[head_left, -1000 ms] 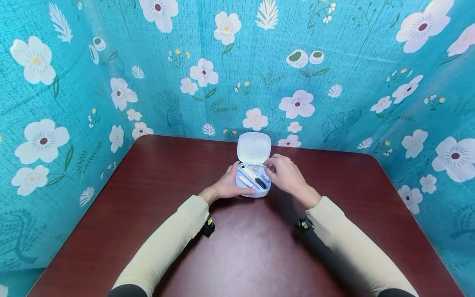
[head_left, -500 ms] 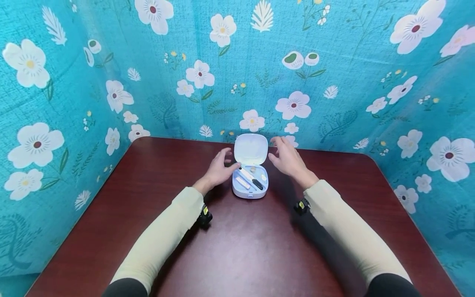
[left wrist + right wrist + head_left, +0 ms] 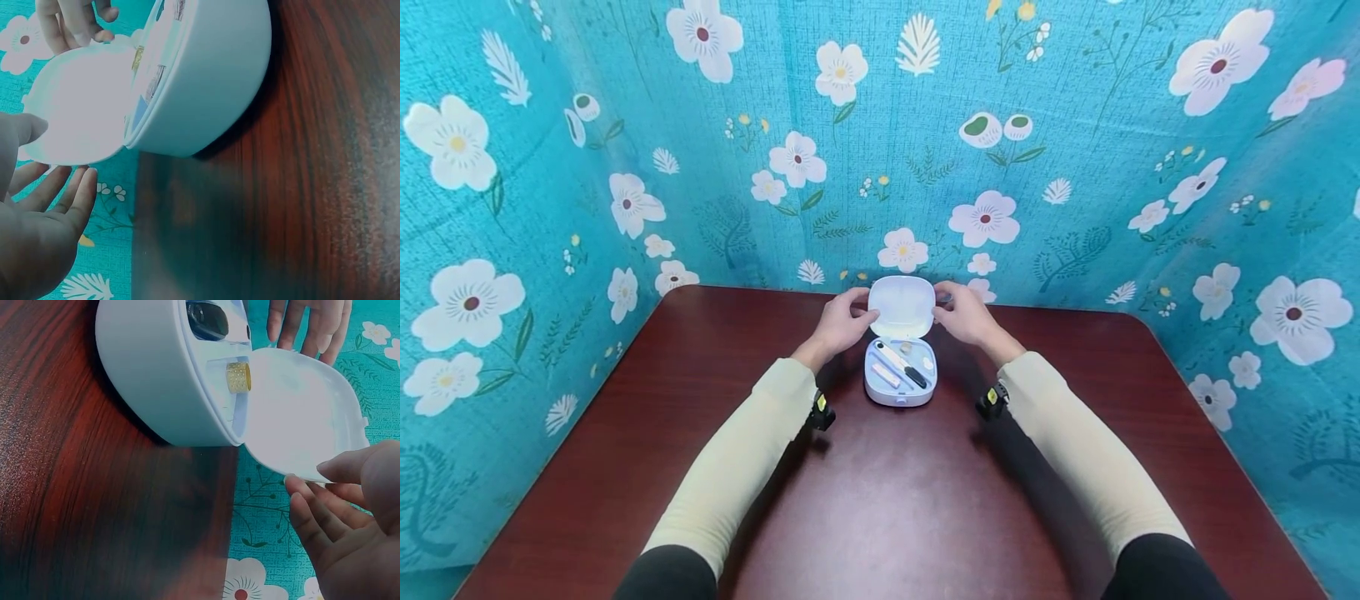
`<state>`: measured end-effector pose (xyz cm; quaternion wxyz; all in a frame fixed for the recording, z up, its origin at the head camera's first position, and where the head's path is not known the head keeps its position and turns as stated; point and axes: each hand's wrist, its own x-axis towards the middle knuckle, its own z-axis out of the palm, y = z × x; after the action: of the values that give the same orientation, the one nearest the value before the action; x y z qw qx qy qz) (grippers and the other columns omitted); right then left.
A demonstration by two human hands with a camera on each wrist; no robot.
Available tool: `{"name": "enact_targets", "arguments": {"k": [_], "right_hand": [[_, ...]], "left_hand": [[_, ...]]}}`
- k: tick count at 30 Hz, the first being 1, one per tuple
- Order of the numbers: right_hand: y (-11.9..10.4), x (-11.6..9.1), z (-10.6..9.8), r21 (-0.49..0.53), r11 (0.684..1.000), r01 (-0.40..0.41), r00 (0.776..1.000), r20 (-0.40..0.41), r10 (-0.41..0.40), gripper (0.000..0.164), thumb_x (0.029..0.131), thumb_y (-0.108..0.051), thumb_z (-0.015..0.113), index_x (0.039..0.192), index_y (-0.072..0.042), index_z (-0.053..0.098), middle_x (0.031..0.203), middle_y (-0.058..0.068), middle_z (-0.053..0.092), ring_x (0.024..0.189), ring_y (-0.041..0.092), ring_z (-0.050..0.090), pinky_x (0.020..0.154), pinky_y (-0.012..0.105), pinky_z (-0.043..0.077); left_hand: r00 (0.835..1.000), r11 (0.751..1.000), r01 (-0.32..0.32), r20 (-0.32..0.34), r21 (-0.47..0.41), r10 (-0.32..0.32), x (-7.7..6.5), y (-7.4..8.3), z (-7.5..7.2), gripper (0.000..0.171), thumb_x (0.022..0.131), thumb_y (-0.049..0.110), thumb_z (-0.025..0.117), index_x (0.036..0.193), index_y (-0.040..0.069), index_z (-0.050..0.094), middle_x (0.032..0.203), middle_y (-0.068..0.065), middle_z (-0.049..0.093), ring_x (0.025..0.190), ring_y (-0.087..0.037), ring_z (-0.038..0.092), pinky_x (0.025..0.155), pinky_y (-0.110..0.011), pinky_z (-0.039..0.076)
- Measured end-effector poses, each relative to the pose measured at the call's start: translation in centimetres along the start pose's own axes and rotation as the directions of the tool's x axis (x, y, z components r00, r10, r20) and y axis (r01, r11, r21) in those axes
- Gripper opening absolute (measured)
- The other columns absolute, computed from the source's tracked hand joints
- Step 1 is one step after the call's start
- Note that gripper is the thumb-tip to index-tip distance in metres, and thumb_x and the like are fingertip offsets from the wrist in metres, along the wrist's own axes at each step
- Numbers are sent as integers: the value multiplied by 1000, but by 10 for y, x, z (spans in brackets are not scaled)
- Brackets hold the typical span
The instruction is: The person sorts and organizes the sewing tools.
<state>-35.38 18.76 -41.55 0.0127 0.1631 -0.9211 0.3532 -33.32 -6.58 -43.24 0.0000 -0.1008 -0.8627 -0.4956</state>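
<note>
A pale blue-white case (image 3: 880, 398) stands on the table, its hinged lid (image 3: 901, 305) tipped up at the back. My left hand (image 3: 841, 323) holds the lid's left edge, thumb on the inner side and fingers behind. At the right edge, my right hand (image 3: 964, 317) pinches the rim between thumb and fingertips. Inside the case lie a slim white tool with a black end (image 3: 914, 377), a pale pink stick (image 3: 886, 377) and a small white piece (image 3: 928, 363). A gold dimpled ring (image 3: 239, 377), like a sewing thimble, sits in a back compartment.
The dark red-brown wooden table (image 3: 880, 500) runs back to a teal flowered cloth (image 3: 730, 167) hanging close behind the lid. More of this cloth hangs at both sides. A small black camera sits on each wrist.
My left hand has left the case's left side and front, and my right hand has come out from its contents. Both have moved back to the lid's sides and taken hold there.
</note>
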Motion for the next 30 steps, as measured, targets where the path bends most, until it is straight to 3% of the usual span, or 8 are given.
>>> {"name": "enact_targets", "arguments": {"k": [11,17,23,30], "right_hand": [[5,-1,2,61,997,52,999,-16,-51,34,100,-3,60,134,2,57,112,20,63,96,41,70,69,37,60],[6,-4,4,45,993,110,993,-41,-108,32,99,0,61,131,2,58,106,18,66,96,30,69,75,38,60],[6,-8,4,18,989,148,987,-62,-146,30,98,1,62,128,1,60,107,16,68,102,30,68,90,45,56],[3,-17,4,43,983,178,982,-69,-175,30,97,4,63,126,1,59,108,18,69,103,33,70,92,47,56]], "left_hand": [[999,999,-42,-24,-11,42,3,2,1,43,100,4,63,143,4,55,129,-16,64,113,-29,63,96,-39,54],[997,998,-60,-52,-35,58,4,0,2,40,98,-1,65,137,4,59,123,-16,65,110,-29,65,93,-38,55],[995,995,-74,-67,-72,69,0,1,1,36,98,-3,64,134,4,62,118,-15,65,108,-28,66,87,-36,58],[992,993,-99,-83,-60,94,-4,-1,2,31,100,3,63,130,5,65,115,-13,68,105,-25,67,84,-34,58]]}}
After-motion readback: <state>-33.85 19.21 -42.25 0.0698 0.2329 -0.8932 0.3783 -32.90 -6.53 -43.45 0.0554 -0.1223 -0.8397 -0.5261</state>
